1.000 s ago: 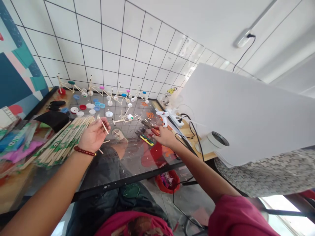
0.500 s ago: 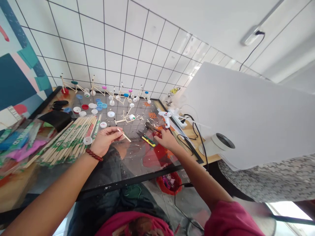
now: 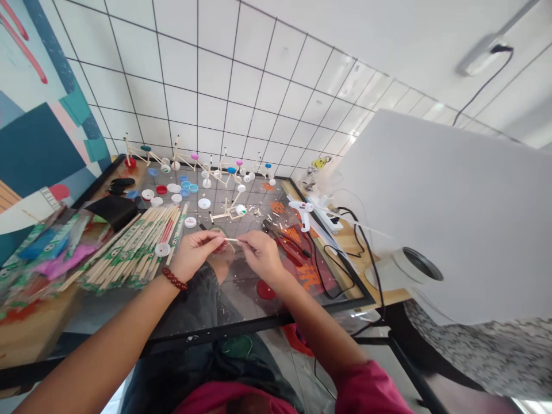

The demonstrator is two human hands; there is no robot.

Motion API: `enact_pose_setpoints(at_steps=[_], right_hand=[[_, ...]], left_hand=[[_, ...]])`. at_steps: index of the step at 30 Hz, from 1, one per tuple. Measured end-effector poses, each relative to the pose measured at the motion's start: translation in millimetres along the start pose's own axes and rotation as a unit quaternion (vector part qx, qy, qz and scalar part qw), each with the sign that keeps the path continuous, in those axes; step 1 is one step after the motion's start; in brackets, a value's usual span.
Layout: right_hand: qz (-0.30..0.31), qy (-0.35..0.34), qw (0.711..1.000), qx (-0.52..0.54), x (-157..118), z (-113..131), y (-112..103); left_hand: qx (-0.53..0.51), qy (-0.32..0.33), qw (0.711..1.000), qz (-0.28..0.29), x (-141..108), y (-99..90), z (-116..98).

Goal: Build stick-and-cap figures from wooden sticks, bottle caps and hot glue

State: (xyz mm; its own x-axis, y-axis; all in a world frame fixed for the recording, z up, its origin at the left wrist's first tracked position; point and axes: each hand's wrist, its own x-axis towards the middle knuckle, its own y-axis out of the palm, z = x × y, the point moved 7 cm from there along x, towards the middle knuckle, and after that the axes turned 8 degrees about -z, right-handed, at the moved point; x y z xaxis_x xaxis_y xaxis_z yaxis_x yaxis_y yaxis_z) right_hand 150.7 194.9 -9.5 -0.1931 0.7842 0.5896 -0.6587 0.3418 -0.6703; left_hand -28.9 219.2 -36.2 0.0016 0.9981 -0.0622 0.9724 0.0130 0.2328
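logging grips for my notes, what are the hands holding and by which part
A short pale stick, held by its two ends: the left hand pinches one end, the right hand the other.

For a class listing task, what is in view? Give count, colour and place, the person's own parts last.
Flat glossy tabletop: one, dark grey, centre
Short thin wooden stick: one, pale, held at centre
Green-printed wrapped wooden sticks: many, pale, left
Loose round caps: several, white, blue and red, left rear
Wooden stick-and-cap models: several, pale with coloured parts, rear
Plastic packets: several, multicoloured, far left
Plastic glue gun: one, white, right
Metal-headed pliers: one, red-handled, centre right
Open cylinder: one, white, right
Grid-lined wall: one, white, behind
Container: one, red, below, partly hidden
Beaded bracelet: one, dark red, left wrist
Left grip: one, bare, on stick's left end
Right grip: one, bare, on its right end
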Motion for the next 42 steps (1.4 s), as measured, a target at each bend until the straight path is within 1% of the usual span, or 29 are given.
enact_pose_setpoints(at_steps=[2, 6, 9, 10, 11, 13, 15, 17, 18, 19, 21, 22, 24, 25, 26, 27, 28, 29, 30, 31, 32, 33, 34, 35, 37, 38, 40, 41, 42], right_hand=[[-0.014, -0.019, 0.999, -0.027, 2.0, -2.9, -4.0], [-0.045, -0.066, 0.997, -0.025, -3.1, 0.0, -10.5], [-0.071, -0.096, 0.993, -0.012, -10.6, 5.1, -15.0], [-0.078, -0.102, 0.992, -0.008, -12.7, 5.8, -16.6], [-0.087, -0.103, 0.991, -0.005, -14.3, 5.4, -18.5], [-0.098, -0.082, 0.992, -0.001, -15.8, 0.6, -21.1], [-0.082, -0.045, 0.996, -0.001, -16.0, -7.1, -18.6], [-0.033, -0.014, 0.999, -0.015, -16.3, -13.4, -10.4], [-0.005, -0.009, 1.0, -0.026, -16.7, -14.7, -6.1], [0.017, -0.009, 0.999, -0.038, -16.8, -15.3, -3.0], [0.029, -0.012, 0.998, -0.054, -15.2, -16.1, -5.1], [0.014, -0.008, 0.998, -0.057, -13.2, -17.1, -11.2], [-0.055, 0.009, 0.997, -0.056, -8.1, -19.0, -33.6], [-0.097, 0.019, 0.994, -0.049, -6.0, -18.5, -47.2], [-0.125, 0.022, 0.992, -0.028, -4.5, -15.6, -58.7], [-0.13, 0.017, 0.991, 0.011, -3.2, -9.5, -66.2], [-0.105, 0.005, 0.992, 0.065, -2.2, 0.0, -67.9], [-0.044, -0.021, 0.99, 0.134, -2.7, 14.4, -63.3], [0.034, -0.052, 0.979, 0.196, -6.0, 32.2, -55.3], [0.11, -0.085, 0.96, 0.243, -12.5, 50.9, -46.7], [0.169, -0.117, 0.94, 0.271, -20.6, 68.1, -39.7], [0.2, -0.117, 0.935, 0.269, -27.0, 78.0, -33.8], [0.213, -0.097, 0.941, 0.245, -31.8, 81.7, -28.7], [0.208, -0.071, 0.951, 0.216, -34.9, 80.8, -26.4], [0.16, -0.019, 0.971, 0.174, -36.7, 69.8, -31.0], [0.12, -0.003, 0.979, 0.165, -35.8, 61.7, -38.2], [0.031, 0.023, 0.989, 0.146, -32.6, 40.6, -58.0], [-0.007, 0.037, 0.992, 0.124, -31.5, 28.6, -68.3], [-0.023, 0.048, 0.994, 0.098, -31.1, 17.6, -75.9]], left_hand=[[0.047, 0.029, 0.998, 0.011, 0.2, -3.0, -2.2], [0.12, 0.035, 0.991, 0.044, -5.8, -2.3, -6.9], [0.231, 0.08, 0.969, 0.046, -13.1, 3.9, -16.8], [0.257, 0.086, 0.961, 0.046, -14.8, 6.5, -18.9], [0.26, 0.077, 0.961, 0.048, -15.7, 8.6, -19.5], [0.19, 0.022, 0.98, 0.047, -14.5, 8.7, -19.1], [0.07, -0.029, 0.997, 0.018, -10.1, 0.4, -23.7], [-0.033, -0.048, 0.998, -0.03, -4.5, -16.9, -34.8], [-0.067, -0.056, 0.996, -0.032, -2.8, -24.4, -40.7], [-0.065, -0.064, 0.996, -0.023, -2.3, -31.0, -46.2], [0.029, -0.073, 0.997, 0.016, -5.9, -40.1, -54.9], [0.099, -0.065, 0.992, 0.035, -10.2, -42.2, -58.5], [0.242, -0.055, 0.967, 0.058, -23.1, -40.2, -60.0], [0.298, -0.047, 0.95, 0.081, -31.8, -33.1, -58.6], [0.329, -0.03, 0.939, 0.095, -40.8, -23.7, -57.9], [0.35, -0.021, 0.929, 0.12, -50.7, -11.2, -54.5], [0.355, -0.014, 0.922, 0.156, -61.3, 3.4, -50.0], [0.353, -0.008, 0.915, 0.195, -71.8, 18.0, -45.0], [0.349, 0.001, 0.911, 0.217, -80.3, 29.5, -41.2], [0.342, 0.01, 0.912, 0.227, -86.6, 37.5, -38.4], [0.337, 0.015, 0.912, 0.236, -91.5, 42.5, -35.4], [0.335, 0.021, 0.912, 0.237, -94.3, 43.9, -33.6], [0.336, 0.027, 0.912, 0.232, -95.4, 41.8, -33.1], [0.338, 0.031, 0.914, 0.223, -95.0, 36.4, -33.9], [0.345, 0.048, 0.919, 0.184, -90.1, 16.5, -41.6], [0.352, 0.062, 0.922, 0.151, -86.3, 2.3, -48.7], [0.379, 0.117, 0.916, 0.054, -78.5, -32.6, -70.7], [0.408, 0.144, 0.901, -0.013, -75.6, -53.1, -83.1], [0.436, 0.18, 0.878, -0.079, -74.8, -72.1, -97.0]])
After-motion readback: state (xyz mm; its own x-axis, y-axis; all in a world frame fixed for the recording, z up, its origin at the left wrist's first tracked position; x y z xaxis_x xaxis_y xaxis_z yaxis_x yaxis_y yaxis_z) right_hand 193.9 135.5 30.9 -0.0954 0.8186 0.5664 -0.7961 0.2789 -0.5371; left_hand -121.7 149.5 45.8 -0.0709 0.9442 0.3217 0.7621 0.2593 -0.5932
